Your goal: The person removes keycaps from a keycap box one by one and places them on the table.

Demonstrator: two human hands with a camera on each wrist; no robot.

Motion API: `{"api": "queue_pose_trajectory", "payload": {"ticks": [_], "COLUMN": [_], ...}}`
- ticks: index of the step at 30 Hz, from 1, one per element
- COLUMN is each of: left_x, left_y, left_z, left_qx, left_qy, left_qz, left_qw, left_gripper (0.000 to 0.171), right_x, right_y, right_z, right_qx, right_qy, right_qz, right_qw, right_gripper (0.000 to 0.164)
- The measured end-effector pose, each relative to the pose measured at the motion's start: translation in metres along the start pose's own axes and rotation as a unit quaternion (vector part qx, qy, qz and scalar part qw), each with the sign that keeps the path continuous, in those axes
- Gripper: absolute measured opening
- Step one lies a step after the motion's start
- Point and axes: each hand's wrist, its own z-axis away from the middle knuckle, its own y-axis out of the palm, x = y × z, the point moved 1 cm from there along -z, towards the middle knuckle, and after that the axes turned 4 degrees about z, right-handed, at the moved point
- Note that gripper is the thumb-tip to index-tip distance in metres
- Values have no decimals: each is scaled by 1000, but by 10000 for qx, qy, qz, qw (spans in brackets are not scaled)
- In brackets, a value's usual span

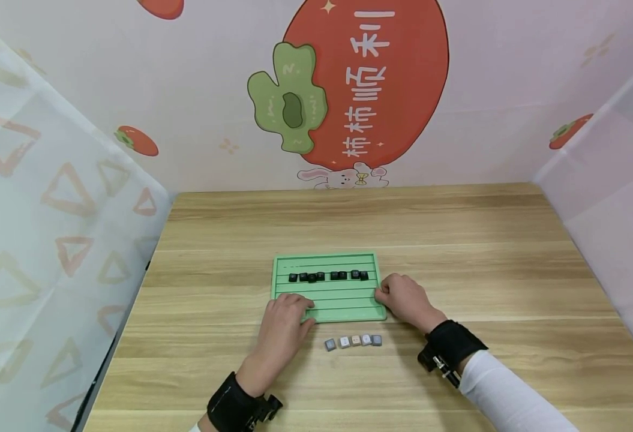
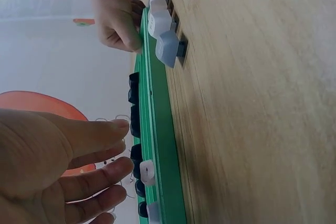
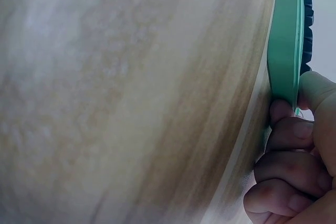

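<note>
A green ridged board (image 1: 343, 303) lies on the wooden table, bearing a row of black keycaps (image 1: 339, 275) across its upper half. My right hand (image 1: 408, 300) grips the board's right edge; in the right wrist view the thumb (image 3: 315, 87) is on top and the other fingers curl against the side. Over the board's lower left part hovers my left hand (image 1: 281, 324), its fingers loosely bent with nothing between them. Near those fingers, the left wrist view shows a white keycap (image 2: 147, 172) and a grey keycap (image 2: 153, 212) on the board, both covered by the hand in the head view.
In front of the board, several grey and white keycaps (image 1: 356, 340) stand in a short row on the table (image 1: 230, 240). A printed backdrop (image 1: 203, 90) rises behind the table, with pale side sheets at left and right.
</note>
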Motion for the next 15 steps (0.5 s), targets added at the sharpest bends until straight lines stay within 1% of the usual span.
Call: {"api": "queue_pose_trajectory", "payload": {"ticks": [6, 15], "left_x": [4, 8], "left_y": [1, 2], "left_z": [0, 0], "left_qx": [-12, 123], "left_qy": [-67, -165], "left_qz": [-111, -121], "left_qw": [9999, 9997], "left_gripper": [27, 27], "right_x": [0, 1], "right_y": [0, 0], "right_z": [0, 0], "right_qx": [-7, 10], "right_qy": [-10, 0], "right_qz": [59, 51], "right_qw": [10000, 10000], "right_gripper": [40, 40]}}
